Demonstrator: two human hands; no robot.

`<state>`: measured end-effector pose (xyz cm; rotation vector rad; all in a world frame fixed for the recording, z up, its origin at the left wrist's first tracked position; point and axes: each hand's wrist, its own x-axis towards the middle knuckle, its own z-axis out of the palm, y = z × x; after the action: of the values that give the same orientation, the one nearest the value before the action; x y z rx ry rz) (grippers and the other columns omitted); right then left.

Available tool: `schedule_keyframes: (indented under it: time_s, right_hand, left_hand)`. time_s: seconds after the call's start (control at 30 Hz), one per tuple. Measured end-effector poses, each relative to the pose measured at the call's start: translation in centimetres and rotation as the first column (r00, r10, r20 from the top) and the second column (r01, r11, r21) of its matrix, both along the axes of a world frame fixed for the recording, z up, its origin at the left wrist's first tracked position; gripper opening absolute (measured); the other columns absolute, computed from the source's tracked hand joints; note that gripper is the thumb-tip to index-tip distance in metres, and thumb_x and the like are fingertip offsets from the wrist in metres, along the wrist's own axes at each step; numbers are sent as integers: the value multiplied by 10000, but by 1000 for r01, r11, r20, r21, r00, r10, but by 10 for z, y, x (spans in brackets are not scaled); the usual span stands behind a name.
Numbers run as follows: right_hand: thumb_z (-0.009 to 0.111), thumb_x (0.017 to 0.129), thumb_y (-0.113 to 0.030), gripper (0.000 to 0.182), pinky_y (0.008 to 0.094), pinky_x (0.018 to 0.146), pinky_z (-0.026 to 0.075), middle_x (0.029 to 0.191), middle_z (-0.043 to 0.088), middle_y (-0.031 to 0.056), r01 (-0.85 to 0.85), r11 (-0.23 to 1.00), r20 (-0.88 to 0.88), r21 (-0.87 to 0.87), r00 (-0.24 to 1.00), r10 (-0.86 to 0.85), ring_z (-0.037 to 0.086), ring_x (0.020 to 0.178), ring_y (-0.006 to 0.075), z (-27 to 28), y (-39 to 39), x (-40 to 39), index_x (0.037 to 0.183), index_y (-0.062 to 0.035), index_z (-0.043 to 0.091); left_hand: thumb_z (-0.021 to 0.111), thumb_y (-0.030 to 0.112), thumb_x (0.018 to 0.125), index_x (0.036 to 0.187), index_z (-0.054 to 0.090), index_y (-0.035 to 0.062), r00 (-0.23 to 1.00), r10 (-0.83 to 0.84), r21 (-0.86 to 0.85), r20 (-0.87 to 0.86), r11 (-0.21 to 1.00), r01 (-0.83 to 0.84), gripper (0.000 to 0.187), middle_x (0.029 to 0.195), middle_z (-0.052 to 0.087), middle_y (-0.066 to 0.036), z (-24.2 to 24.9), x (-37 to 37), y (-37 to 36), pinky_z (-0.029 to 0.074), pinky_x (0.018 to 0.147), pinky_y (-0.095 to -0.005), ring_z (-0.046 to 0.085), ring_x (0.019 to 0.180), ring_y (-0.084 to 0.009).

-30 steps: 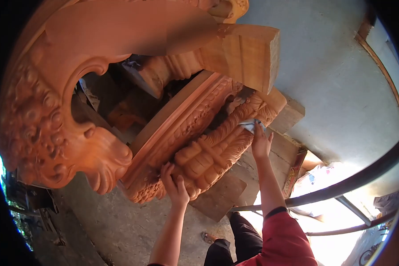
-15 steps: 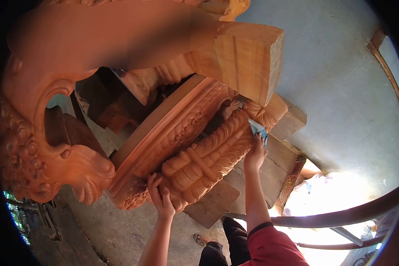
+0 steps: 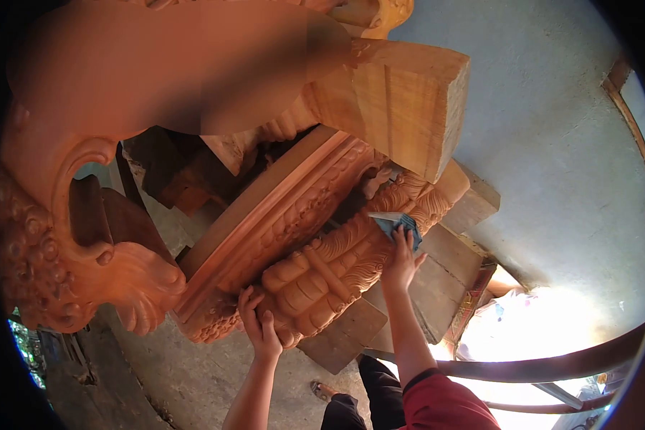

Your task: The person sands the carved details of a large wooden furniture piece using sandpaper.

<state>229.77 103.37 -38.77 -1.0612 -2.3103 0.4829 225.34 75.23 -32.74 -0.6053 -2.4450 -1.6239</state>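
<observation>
A carved wooden piece (image 3: 312,279), reddish-brown with wavy grooves and rounded bands, slants across the middle. Its lower left end is gripped by my left hand (image 3: 261,326), thumb apart from the curved fingers. Farther up, my right hand (image 3: 401,266) presses a folded sheet of sandpaper (image 3: 396,225), blue with a pale side, against the grooved face. The fingers lie over the sheet and partly hide it. Beside this piece runs a long carved rail (image 3: 265,222) with moulded edges.
A thick squared wooden block (image 3: 408,107) juts out above my right hand. Large scrolled carving (image 3: 57,251) fills the left side. Plain boards (image 3: 437,287) lie under the carved piece. A grey wall (image 3: 545,143) stands at right, and a dark curved bar (image 3: 552,367) crosses the lower right.
My right hand has moved the sandpaper left and slightly down along the carved piece, and more of the sheet shows. My left hand stays at the lower end.
</observation>
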Motion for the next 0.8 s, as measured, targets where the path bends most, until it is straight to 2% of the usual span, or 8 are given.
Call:
schedule_keyframes:
  time_s: [0.07, 0.17, 0.3, 0.37, 0.5, 0.6, 0.67, 0.8]
  right_hand:
    - [452, 775, 37, 465, 634, 1011, 36, 1294, 481, -18, -7, 1000, -53, -14, 999, 6, 394, 1248, 162, 3, -20, 2, 1205, -137, 482]
    - [452, 759, 48, 459, 634, 1010, 0, 1233, 532, -23, -277, 951, 23, -134, 959, 283, 416, 1233, 161, 14, -47, 19, 1174, -140, 515]
    - [493, 759, 7, 448, 647, 1002, -1, 1272, 499, -27, -236, 970, 103, -60, 965, 241, 403, 1241, 163, 2, -9, 16, 1182, -142, 508]
    - [493, 769, -19, 437, 650, 1002, 10, 1277, 495, -20, -29, 1000, 23, -11, 999, 29, 387, 1252, 170, 8, 17, -1, 1189, -142, 504]
    - [489, 784, -36, 441, 649, 1004, 18, 1272, 498, -9, 84, 996, 15, -42, 996, -84, 369, 1264, 174, 18, 28, -24, 1211, -146, 495]
    - [483, 805, -73, 446, 654, 1004, 33, 1265, 502, 7, -28, 998, 20, -57, 999, 29, 390, 1251, 185, 19, -4, -13, 1243, -155, 469]
    - [489, 817, -129, 439, 658, 1002, 42, 1260, 508, 15, -350, 931, 196, -101, 911, 363, 425, 1224, 197, 15, -23, -1, 1254, -163, 458]
    - [482, 821, -148, 426, 659, 1000, 42, 1252, 515, 24, -312, 945, 173, -102, 930, 326, 462, 1190, 204, 15, 6, -6, 1246, -168, 468]
  left_hand:
    - [408, 214, 858, 1082, 483, -13, 1000, 1, 10, -4, 1000, -1, 326, 1288, 383, -183, 1, -1, 3, 210, 1033, -474, 297, 1241, -353]
    - [410, 214, 859, 1063, 491, -15, 1000, 7, 14, 4, 1000, -7, 317, 1283, 387, -182, 2, 0, 1, 213, 1031, -472, 303, 1237, -348]
    - [410, 220, 863, 1056, 491, -14, 1000, 16, -20, 3, 1000, -16, 314, 1279, 389, -180, -2, 1, 0, 216, 1028, -474, 307, 1233, -345]
    - [410, 223, 865, 1051, 491, -13, 1000, 24, 0, 1, 1000, -24, 312, 1281, 388, -180, -2, -1, 2, 217, 1027, -475, 307, 1234, -345]
    - [410, 225, 867, 1035, 493, -7, 1000, 21, 5, 13, 1000, -21, 299, 1286, 385, -181, 0, 0, 1, 215, 1030, -474, 304, 1237, -345]
    - [410, 223, 864, 1030, 493, -4, 1000, 25, 1, 8, 1000, -25, 294, 1286, 385, -181, -3, 1, 1, 214, 1030, -468, 305, 1237, -345]
    - [411, 222, 862, 1029, 494, -3, 1000, 27, -2, -2, 1000, -27, 292, 1286, 385, -181, -1, 0, 1, 214, 1031, -465, 305, 1236, -346]
    - [410, 218, 855, 1017, 492, -2, 999, 29, -19, 23, 999, -28, 286, 1294, 377, -182, 2, 2, 2, 212, 1030, -462, 306, 1234, -346]
